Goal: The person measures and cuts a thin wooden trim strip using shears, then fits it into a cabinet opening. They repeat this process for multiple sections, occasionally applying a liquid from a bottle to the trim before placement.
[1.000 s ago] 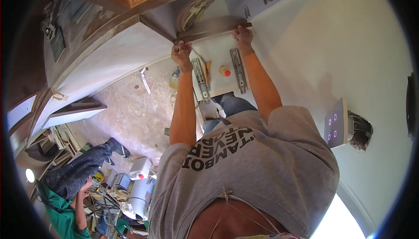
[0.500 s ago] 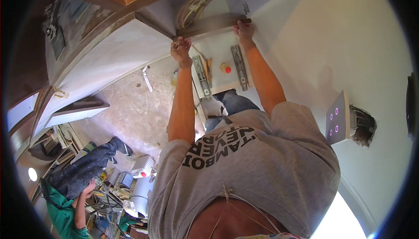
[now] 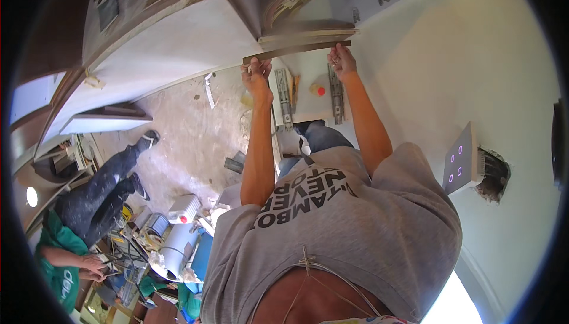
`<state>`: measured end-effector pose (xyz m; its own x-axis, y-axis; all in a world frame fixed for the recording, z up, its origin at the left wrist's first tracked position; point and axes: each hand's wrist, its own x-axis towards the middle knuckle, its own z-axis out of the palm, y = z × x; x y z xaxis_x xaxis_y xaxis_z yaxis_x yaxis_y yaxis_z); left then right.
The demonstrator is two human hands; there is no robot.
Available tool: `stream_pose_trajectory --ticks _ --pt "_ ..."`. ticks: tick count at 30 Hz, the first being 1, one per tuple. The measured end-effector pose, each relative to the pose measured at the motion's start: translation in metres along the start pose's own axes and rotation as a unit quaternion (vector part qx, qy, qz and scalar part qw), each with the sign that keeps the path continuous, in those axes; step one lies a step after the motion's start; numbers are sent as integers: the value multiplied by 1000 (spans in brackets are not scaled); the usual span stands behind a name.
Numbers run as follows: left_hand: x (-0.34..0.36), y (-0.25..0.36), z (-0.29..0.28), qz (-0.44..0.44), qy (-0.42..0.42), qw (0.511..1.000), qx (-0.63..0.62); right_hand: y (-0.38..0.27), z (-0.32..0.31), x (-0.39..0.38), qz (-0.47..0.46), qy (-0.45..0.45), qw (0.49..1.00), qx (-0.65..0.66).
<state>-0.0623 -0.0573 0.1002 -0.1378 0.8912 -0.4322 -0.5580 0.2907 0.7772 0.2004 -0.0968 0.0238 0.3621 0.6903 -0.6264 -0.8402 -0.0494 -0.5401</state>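
While the grey shirt (image 3: 349,217) filled the foreground, both forearms reached up and out, and look at those hands! The left hand (image 3: 256,78) was closed on the left end of a thin brown strip (image 3: 296,51), thumb laid on it. Over at the other end, the right hand (image 3: 342,62) had the strip pinched near its tip, fingers bent. So there it was, the strip, stretched across between the two fists, its right end a touch higher in view, just before the front edge of an open cupboard (image 3: 326,35); whether it touched that edge, you couldn't tell.

Inside the cupboard sat a coil of cable (image 3: 287,5). Off to the right, a dark switch panel (image 3: 459,159) with four glowing rings stood out from the pale wall (image 3: 427,81), right beside a ragged hole (image 3: 495,176).

Below the hands lay two metal rails (image 3: 284,98), well apart, with a red-capped bottle (image 3: 317,90) between them. Beyond, down on the dusty floor (image 3: 184,122), a white jug (image 3: 185,208) rested near a big metal cylinder (image 3: 176,252), and farther left, a co-worker in green (image 3: 59,241) held both hands forward, low over the clutter.
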Motion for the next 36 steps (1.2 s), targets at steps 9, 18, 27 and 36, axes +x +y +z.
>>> stream_pose_trajectory --ticks 9,18,27,36 --pt "-72 78 -48 60 28 998 6 48 21 -62 91 -40 992 -74" --pt "-183 142 -153 145 85 985 -49 125 23 -155 100 -318 859 -389" --pt "-319 168 -244 255 111 960 -22 210 -42 -267 168 -325 799 -477" --pt "-408 163 -267 283 193 939 15 249 -78 -313 165 -378 761 -502"
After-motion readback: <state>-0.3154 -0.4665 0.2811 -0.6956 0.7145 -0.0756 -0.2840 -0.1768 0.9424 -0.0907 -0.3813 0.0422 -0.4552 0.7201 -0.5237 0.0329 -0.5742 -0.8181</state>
